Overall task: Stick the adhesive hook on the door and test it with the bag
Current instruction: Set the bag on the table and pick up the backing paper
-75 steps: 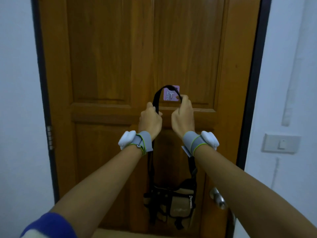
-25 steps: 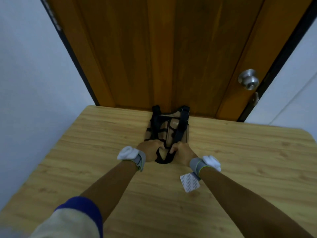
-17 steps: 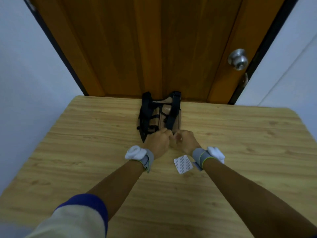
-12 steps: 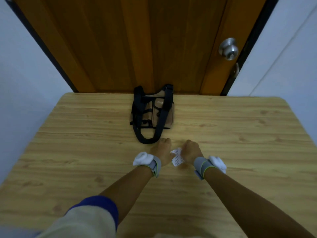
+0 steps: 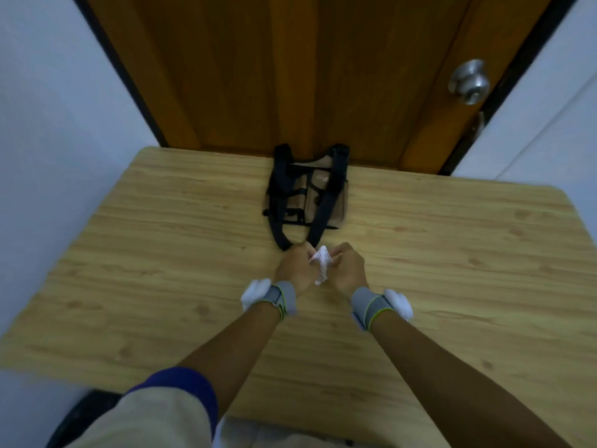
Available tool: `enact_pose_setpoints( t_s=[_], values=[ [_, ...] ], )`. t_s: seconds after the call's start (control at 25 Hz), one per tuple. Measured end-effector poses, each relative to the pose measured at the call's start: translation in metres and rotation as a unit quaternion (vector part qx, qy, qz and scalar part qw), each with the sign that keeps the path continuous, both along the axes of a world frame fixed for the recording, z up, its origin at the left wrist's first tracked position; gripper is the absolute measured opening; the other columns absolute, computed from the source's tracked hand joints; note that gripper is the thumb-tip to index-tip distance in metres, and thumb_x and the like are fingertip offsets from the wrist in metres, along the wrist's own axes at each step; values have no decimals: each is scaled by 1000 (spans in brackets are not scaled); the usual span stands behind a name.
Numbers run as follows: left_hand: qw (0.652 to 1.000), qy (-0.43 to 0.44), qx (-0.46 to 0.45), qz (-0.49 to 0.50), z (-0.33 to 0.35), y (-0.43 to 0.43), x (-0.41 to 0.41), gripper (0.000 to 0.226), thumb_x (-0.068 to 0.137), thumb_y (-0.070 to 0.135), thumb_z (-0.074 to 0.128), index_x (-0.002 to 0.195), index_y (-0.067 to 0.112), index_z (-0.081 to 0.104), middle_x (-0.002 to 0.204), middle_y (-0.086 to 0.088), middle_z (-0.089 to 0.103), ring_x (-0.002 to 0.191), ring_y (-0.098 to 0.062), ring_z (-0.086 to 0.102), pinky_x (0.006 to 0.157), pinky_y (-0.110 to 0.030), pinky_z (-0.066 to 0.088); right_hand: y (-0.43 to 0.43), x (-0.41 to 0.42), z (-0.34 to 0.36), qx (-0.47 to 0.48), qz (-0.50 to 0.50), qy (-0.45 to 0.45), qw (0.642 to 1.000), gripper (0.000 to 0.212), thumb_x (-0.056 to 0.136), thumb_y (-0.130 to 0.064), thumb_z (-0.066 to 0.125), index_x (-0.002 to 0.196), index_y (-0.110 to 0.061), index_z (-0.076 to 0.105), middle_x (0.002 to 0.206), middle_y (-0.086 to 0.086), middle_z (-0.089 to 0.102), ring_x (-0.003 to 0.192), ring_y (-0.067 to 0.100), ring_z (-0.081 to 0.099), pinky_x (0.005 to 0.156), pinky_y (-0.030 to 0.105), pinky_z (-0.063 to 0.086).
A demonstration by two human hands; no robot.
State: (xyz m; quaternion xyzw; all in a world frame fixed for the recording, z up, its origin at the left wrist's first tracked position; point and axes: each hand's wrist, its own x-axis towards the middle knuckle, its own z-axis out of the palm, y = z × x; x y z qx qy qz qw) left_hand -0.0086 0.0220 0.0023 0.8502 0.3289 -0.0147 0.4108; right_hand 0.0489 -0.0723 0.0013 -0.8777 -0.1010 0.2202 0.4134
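I am no longer holding the bag (image 5: 307, 197) up at the door (image 5: 290, 69); it is lying on the counter (image 5: 129, 253) against the door's foot. My left hand (image 5: 295, 268) and right hand (image 5: 347, 270) are now pinching the white backing paper (image 5: 322, 263), lifted just in front of the bag's strap.

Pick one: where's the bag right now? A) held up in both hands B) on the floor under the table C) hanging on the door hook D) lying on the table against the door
D: the bag lies on the wooden table at its far edge by the door, while the left hand and right hand hold a small white paper between them.
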Motion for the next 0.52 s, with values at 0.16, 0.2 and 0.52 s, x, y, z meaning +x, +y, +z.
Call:
enact_pose_setpoints(
  t_s=[0.16, 0.2, 0.52],
  values=[
    [990, -59, -34, 120, 10, 52, -51, 8, 86, 13, 54, 87, 11, 62, 96, -15, 70, 88, -30, 65, 70, -33, 50, 59, -39, 21, 54, 84, -8, 995, 13, 79, -5, 63, 90, 0, 58, 71, 10, 60, 73, 23, 53, 68, 30, 45],
    [986, -67, -28, 149, 14, 65, -67, 10, 86, 12, 54, 90, 8, 63, 98, -16, 70, 89, -31, 64, 72, -32, 49, 75, -50, 23, 49, 119, -14, 992, 13, 80, -6, 63, 91, 0, 58, 76, 16, 65, 72, 25, 56, 68, 33, 48],
    [916, -113, 19, 384, 18, 143, -309, 19, 95, 19, 47, 95, 5, 61, 92, -15, 68, 81, -29, 60, 66, -26, 39, 197, -269, 34, 78, 359, 0, 930, 20, 83, -21, 68, 81, -1, 66, 71, 12, 67, 64, 15, 56, 49, 13, 37]
  ],
)
